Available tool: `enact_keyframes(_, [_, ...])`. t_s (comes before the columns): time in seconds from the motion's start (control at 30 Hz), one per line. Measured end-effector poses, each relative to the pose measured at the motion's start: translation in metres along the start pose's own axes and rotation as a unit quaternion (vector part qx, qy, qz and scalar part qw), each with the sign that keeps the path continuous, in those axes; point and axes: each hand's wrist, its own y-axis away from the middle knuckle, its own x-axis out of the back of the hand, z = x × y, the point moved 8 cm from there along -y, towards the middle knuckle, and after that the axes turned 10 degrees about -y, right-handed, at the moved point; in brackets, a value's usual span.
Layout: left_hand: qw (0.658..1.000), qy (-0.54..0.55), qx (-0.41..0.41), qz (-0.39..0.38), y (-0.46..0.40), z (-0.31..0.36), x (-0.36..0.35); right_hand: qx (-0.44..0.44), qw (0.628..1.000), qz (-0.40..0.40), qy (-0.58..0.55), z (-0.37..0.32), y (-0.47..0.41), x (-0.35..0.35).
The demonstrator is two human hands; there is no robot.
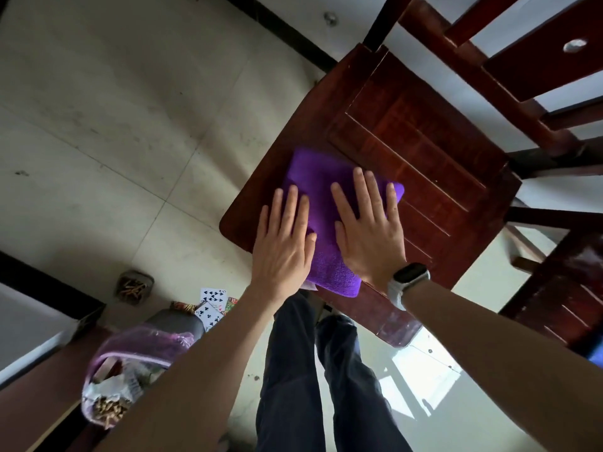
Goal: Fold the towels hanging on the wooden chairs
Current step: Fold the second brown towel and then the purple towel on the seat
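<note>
A purple towel (321, 177), folded into a small thick rectangle, lies on the seat of a dark red wooden chair (434, 151), near the seat's front left corner. My left hand (284, 246) lies flat on the towel's left edge, fingers spread and partly on the bare seat. My right hand (368, 230) presses flat on the towel's right half, fingers apart; a watch sits on that wrist. Neither hand grips the cloth. The chair's backrest rises at the upper right.
A second wooden chair (561, 288) stands at the right edge. On the tiled floor at lower left sit a bin with a pink bag (130, 363), playing cards (212, 301) and a small dish (133, 287). My legs stand just below the seat.
</note>
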Motion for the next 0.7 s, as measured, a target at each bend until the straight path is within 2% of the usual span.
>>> enact_keyframes(0.2, [0.999,-0.035,-0.011,-0.001,-0.002,-0.007,-0.015,-0.005,1.000,0.002,-0.007,0.013,-0.007,-0.032])
enact_keyframes(0.37, [0.999,-0.031,-0.012,-0.027,-0.004,-0.006,-0.011,-0.021,0.999,0.014,-0.025,0.011,-0.004,-0.021])
enact_keyframes(0.47, [0.999,-0.027,-0.020,-0.039,-0.004,-0.007,-0.009,-0.026,0.999,0.027,-0.035,-0.002,0.027,-0.017])
enact_keyframes(0.63, [0.998,-0.005,-0.027,-0.051,-0.005,-0.004,-0.001,-0.046,0.997,-0.054,-0.030,-0.004,0.062,-0.039])
enact_keyframes(0.7, [0.998,0.047,-0.027,-0.030,-0.009,-0.002,0.010,-0.037,0.996,-0.070,-0.039,-0.003,0.058,-0.041])
